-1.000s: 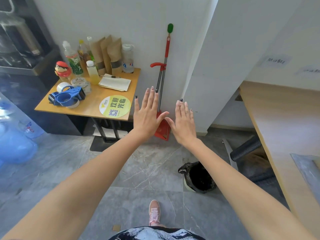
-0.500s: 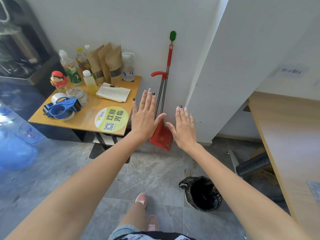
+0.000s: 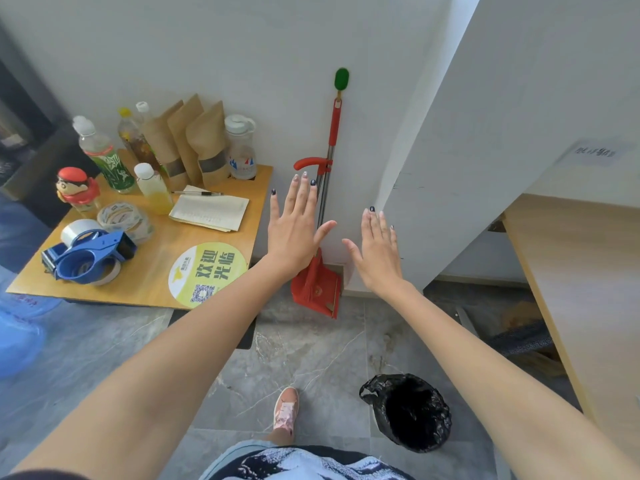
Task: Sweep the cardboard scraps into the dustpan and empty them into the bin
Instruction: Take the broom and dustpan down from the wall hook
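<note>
A red dustpan (image 3: 316,287) stands upright against the white wall, with a broom handle (image 3: 333,128) topped by a green cap rising beside it. My left hand (image 3: 297,226) is stretched out flat with fingers spread, just left of the metal shafts and in front of them, holding nothing. My right hand (image 3: 378,251) is also flat and empty, to the right of the dustpan near the wall corner. A bin lined with a black bag (image 3: 408,410) sits on the grey floor at lower right. No cardboard scraps show in this view.
A low wooden table (image 3: 152,271) at left carries bottles, brown pouches, tape rolls, a blue tape dispenser (image 3: 88,259), a notebook and a figurine. A wooden desk (image 3: 585,278) edges the right side. Blue water jugs (image 3: 17,327) stand at far left. My pink shoe (image 3: 286,408) is on the floor.
I have stepped closer to the wall, so the dustpan and table look larger. Both open hands have moved toward the dustpan and broom. The bin now lies lower right, nearer my feet.
</note>
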### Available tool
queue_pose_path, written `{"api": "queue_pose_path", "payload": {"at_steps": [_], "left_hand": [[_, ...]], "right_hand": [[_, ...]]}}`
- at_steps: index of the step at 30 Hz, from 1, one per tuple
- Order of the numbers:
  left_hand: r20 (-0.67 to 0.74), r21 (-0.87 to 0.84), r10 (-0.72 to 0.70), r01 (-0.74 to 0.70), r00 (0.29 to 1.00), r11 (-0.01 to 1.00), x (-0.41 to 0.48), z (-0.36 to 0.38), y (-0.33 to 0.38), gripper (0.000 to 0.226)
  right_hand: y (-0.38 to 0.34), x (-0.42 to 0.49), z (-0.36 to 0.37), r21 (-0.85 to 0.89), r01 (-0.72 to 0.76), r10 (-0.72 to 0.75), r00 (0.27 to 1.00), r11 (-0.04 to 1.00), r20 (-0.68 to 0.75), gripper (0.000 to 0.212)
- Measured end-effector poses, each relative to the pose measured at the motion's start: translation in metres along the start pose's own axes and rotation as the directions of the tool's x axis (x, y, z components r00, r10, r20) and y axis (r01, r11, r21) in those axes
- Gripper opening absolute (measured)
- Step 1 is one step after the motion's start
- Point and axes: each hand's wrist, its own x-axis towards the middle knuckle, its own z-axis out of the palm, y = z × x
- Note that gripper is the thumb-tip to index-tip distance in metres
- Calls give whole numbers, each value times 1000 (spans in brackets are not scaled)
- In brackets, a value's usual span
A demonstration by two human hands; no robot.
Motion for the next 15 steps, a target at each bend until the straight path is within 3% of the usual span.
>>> {"api": "queue_pose_path", "payload": {"at_steps": [15], "left_hand": [[31,-19,14,-14,999,1000,101,25,-41,78]], "right_hand": [[-9,108,12,56,-35,35,999,998,-3,74]]}}
